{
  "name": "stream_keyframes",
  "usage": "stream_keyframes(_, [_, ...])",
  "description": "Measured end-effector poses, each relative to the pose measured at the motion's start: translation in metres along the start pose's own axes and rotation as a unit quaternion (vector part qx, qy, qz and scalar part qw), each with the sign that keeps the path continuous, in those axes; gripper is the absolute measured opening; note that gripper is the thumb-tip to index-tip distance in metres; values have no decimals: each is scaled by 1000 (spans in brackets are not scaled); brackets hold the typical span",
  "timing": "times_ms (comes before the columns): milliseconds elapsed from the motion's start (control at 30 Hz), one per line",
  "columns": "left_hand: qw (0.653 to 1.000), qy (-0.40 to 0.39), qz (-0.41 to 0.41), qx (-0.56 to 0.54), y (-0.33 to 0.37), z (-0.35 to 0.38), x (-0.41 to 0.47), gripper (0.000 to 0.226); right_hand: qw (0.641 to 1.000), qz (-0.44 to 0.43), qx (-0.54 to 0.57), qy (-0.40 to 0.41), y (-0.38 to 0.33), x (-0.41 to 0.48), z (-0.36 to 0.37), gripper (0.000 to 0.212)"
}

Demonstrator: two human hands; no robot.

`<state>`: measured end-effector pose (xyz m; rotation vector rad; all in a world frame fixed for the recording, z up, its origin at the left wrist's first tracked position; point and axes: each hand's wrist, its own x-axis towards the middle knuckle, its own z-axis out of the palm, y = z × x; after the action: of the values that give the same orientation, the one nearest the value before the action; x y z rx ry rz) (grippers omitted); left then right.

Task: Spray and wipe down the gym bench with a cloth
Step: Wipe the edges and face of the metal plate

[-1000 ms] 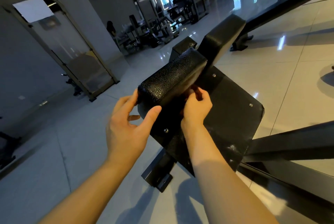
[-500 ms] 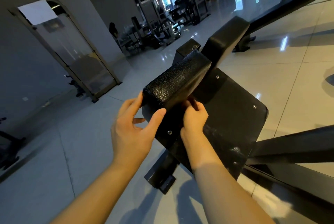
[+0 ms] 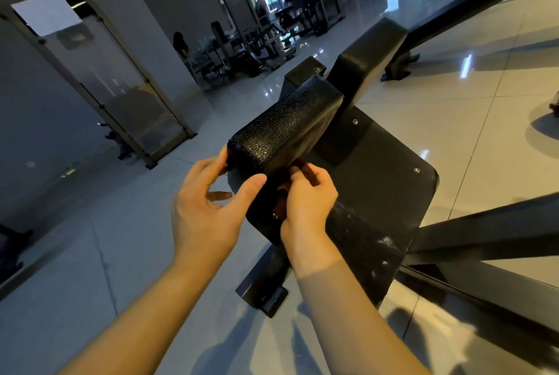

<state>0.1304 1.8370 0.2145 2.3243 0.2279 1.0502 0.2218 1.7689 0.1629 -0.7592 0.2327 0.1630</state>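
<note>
Forearms: two bare forearms are seen rising from the bottom edge, side by side, well above the floor (image 3: 90, 253).
Foot bracket: a black metal bracket (image 3: 263, 287) is seen low between the wrists, under the bench, down at the glossy tiles.
Left hand: the left hand (image 3: 205, 211) is clamped on the near end of the textured pad (image 3: 284, 129). The thumb is laid on the near face and the index finger is hooked on the left corner.
Right hand: the right hand (image 3: 308, 199) is curled, its fingertips tucked in under the pad's lower edge. Whether anything is pinched there cannot be told; the gap is dark.
Textured pad: a black, pebbled cushion is seen tilted up and away from the hands, its near end held.
Gym bench: the gym bench (image 3: 378, 193) is found at centre frame, standing on the floor. Its flat black board is spread to the right of the pad, studded with small screws and scuffed white near the lower edge.
Dark beam: a heavy black beam (image 3: 484, 229) is seen just beside the board's right edge.
Second pad: a smooth black pad (image 3: 369, 51) is raised just beyond the textured one.
Arched frame: a tall arched frame (image 3: 99, 78) is propped against the left wall.
Machines: gym machines (image 3: 272, 36) are seen far back, dim.
</note>
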Motion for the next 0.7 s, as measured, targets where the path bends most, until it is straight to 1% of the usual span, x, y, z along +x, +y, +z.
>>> stream_keyframes(33, [1000,-2,1,4,1,0,1,66,1000,-15,8,-5,-9,-4,-1,16])
stream_keyframes(100, [1000,-5,8,5,2,0,2,66,995,-94,16,-22,-19,-15,-6,16])
stream_keyframes(133, [1000,-4,9,3,1,1,2,65,990,-140,0,-31,-17,-19,-9,16])
stream_keyframes(167, [1000,-1,7,-1,1,1,1,63,986,-164,-22,-35,-10,-23,-11,17])
stream_keyframes(200, [1000,1,4,-6,2,1,1,61,987,-155,-36,-38,-1,-27,-13,17])
stream_keyframes(233, [1000,3,3,-10,2,2,0,58,991,-118,-42,-40,10,-29,-13,17])
stream_keyframes(333, [1000,6,6,-9,2,2,-1,54,997,59,-14,-45,31,-28,-7,18])
stream_keyframes(367, [1000,5,9,-5,1,2,-2,55,995,91,7,-38,31,-26,-4,18])
stream_keyframes(400, [1000,4,11,-3,1,2,-1,57,995,92,25,-27,27,-24,-1,19])
stream_keyframes(433, [1000,4,11,-2,1,1,0,59,996,75,42,-16,19,-23,1,19])
stream_keyframes(533, [1000,1,9,-4,1,-2,3,61,997,-19,74,-29,-12,-34,-3,16])
stream_keyframes(600, [1000,0,6,-8,-1,-3,5,57,992,-104,51,-49,-11,-40,-10,17])
stream_keyframes(633, [1000,-1,3,-12,-1,-4,5,55,992,-115,29,-51,-4,-44,-10,17])
stream_keyframes(667, [1000,-2,0,-16,-1,-4,4,54,994,-98,5,-56,5,-46,-10,17])
stream_keyframes(700, [1000,-2,-3,-21,-1,-4,4,53,996,-63,-11,-57,15,-46,-9,16])
